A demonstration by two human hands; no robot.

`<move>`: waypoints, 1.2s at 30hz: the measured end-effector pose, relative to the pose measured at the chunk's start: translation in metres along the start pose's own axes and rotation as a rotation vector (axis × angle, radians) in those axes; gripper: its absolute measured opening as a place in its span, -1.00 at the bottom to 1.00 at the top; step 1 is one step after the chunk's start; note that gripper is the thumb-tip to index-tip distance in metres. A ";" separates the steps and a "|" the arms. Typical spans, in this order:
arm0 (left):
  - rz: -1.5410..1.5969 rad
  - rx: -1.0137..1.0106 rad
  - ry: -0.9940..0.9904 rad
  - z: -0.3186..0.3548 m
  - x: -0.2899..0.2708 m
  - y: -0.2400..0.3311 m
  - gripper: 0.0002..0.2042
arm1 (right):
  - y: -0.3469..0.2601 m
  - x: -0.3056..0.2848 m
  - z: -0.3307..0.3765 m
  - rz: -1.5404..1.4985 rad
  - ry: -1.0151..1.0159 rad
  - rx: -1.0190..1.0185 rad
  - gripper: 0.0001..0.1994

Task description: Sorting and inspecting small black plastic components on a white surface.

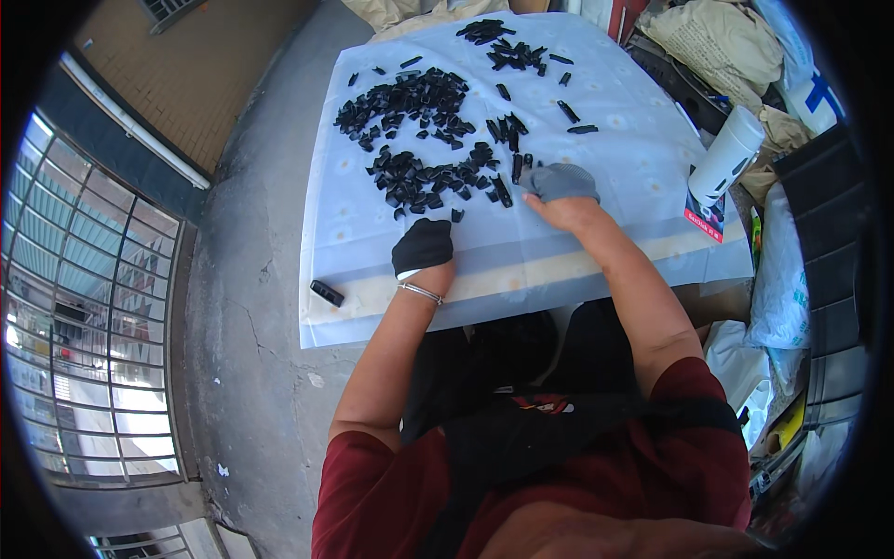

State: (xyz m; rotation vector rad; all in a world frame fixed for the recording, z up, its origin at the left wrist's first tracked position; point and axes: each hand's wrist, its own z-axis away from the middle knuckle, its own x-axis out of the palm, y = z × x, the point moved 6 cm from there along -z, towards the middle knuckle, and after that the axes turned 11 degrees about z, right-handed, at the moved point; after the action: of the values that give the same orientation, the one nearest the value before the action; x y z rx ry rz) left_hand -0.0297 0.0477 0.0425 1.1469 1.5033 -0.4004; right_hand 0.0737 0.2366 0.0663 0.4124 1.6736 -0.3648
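Note:
My left hand, in a black glove, is closed near the table's front edge, its fingers curled under; whatever they may hold is hidden. Just beyond it lies the nearer heap of small curved black plastic pieces. My right hand, in a grey glove, rests closed over the middle of the table, thumb toward the left. Its fingertips are next to a few longer black plastic casings, and anything in its grip is too small to make out. A larger heap of black pieces spreads farther back.
A pale plastic sheet covers the table. More black casings lie at the far side, and a black block sits at the front left corner. A white bottle stands on the right beside a red card. Sacks crowd the right.

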 end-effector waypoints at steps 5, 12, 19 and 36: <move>0.146 0.094 0.115 0.012 0.005 -0.011 -0.77 | -0.013 -0.002 0.026 -0.129 0.159 -0.186 -0.78; 0.654 -0.167 -0.167 0.027 -0.002 0.008 -0.79 | -0.046 -0.011 0.062 -0.582 0.340 -0.291 -0.75; 1.175 -0.162 -0.204 0.045 0.005 0.018 -0.77 | -0.101 -0.031 0.086 -0.448 0.146 -0.544 -0.79; 1.328 -0.298 -0.101 0.061 0.002 0.019 -0.64 | -0.082 -0.031 0.107 -0.501 0.322 -0.476 -0.80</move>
State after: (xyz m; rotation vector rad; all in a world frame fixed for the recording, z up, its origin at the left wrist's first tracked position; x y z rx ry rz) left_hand 0.0203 0.0096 0.0290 1.5619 0.4420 0.6424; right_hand 0.1328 0.1122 0.0829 -0.3277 2.1030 -0.2571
